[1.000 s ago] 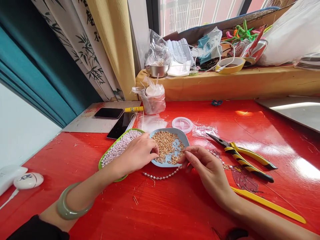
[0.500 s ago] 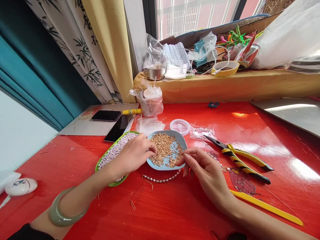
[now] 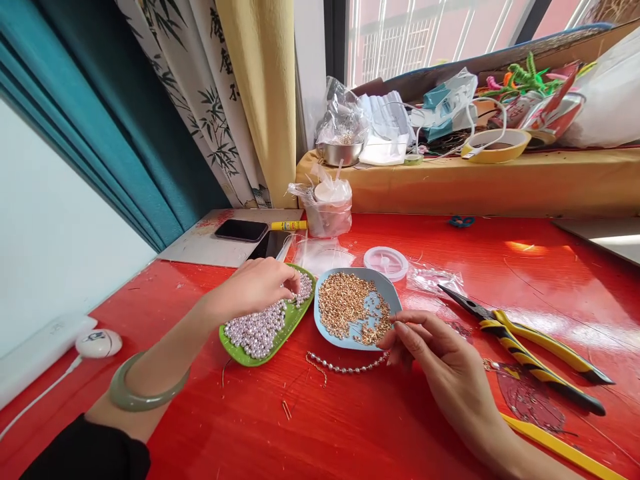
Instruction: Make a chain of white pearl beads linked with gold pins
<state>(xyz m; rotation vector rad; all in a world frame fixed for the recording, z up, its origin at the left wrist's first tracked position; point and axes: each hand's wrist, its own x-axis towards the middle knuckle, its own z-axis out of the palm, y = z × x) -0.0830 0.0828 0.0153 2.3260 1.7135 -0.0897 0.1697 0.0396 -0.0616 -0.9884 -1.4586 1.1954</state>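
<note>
Pale pearls (image 3: 257, 328) in green tray (image 3: 250, 357), gold beads (image 3: 350, 307) in blue dish (image 3: 387, 293), red table (image 3: 380, 427).

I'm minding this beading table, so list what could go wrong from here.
1. The left hand reaches into the heaped pearls in the shallow green tray; a nudge could roll some onto the table.
2. The right hand pinches the strand at the edge of the blue dish of gold beads; a tug might tip it.
3. The pliers lie beside that wrist and may snag the strand.

two bead dishes (image 3: 300, 313), two phones (image 3: 241, 230), one pliers (image 3: 525, 340)
</note>
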